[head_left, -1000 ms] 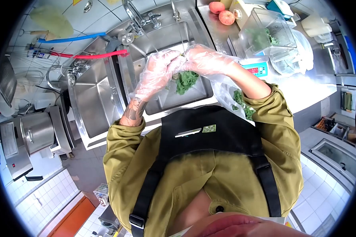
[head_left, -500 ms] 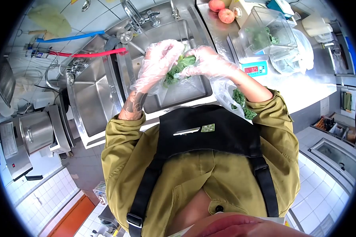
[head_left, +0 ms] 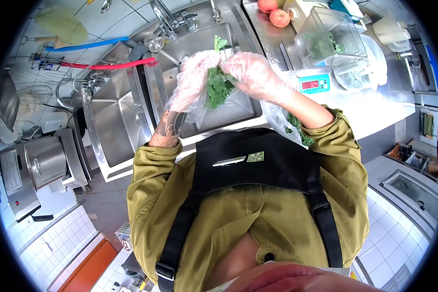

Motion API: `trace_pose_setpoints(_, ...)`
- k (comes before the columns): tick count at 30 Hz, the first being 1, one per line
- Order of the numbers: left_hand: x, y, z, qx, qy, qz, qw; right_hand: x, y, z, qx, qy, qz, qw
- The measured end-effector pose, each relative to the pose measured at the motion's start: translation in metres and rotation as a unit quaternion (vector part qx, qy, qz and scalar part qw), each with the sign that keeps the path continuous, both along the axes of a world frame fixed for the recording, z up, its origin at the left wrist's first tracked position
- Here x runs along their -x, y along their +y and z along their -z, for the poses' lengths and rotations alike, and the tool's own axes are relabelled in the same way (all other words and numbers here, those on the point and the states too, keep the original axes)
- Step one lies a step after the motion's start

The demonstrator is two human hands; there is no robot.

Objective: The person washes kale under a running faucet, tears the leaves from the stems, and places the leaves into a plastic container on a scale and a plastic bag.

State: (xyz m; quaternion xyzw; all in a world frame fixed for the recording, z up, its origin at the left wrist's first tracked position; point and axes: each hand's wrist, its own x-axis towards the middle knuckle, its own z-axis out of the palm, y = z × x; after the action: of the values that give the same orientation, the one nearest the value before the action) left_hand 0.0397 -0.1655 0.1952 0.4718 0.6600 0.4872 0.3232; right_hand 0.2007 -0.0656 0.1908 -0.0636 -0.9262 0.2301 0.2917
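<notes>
Over the right-hand sink basin, a curly kale leaf (head_left: 219, 89) hangs between my two hands, its pale stem end sticking up above the fingers. My left hand (head_left: 197, 74), in a clear plastic glove, is closed on the stem side. My right hand (head_left: 249, 73), gloved the same way, pinches the leaf just beside it. The fingertips are partly hidden by the gloves and the leaf. Close to my right forearm lies a plastic bag (head_left: 276, 118) with more kale (head_left: 294, 127) in it.
A clear container (head_left: 343, 46) holding greens stands on a digital scale (head_left: 316, 83) at the right. Behind it are apples (head_left: 280, 18). The tap (head_left: 164, 19) rises at the back of the sink (head_left: 238, 113); a red hose (head_left: 126, 64) crosses the left basin.
The kale leaf has turned from lying across my hands to hanging down, with its stem now upward. My right hand has rotated inward, fingers closer to the left. The scale reading changed slightly.
</notes>
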Motion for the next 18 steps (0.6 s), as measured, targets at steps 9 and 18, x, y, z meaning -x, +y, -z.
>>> trace_pose_setpoints(9,-0.019,0.012,-0.017,-0.092,-0.062,0.0,0.994,0.004,0.001,-0.004,0.598,-0.03,-0.109,0.794)
trace_pose_setpoints(18,-0.013,0.005,-0.021,0.102,-0.018,0.033,0.994,-0.004,0.012,-0.005,0.555,-0.169,-0.1,0.809)
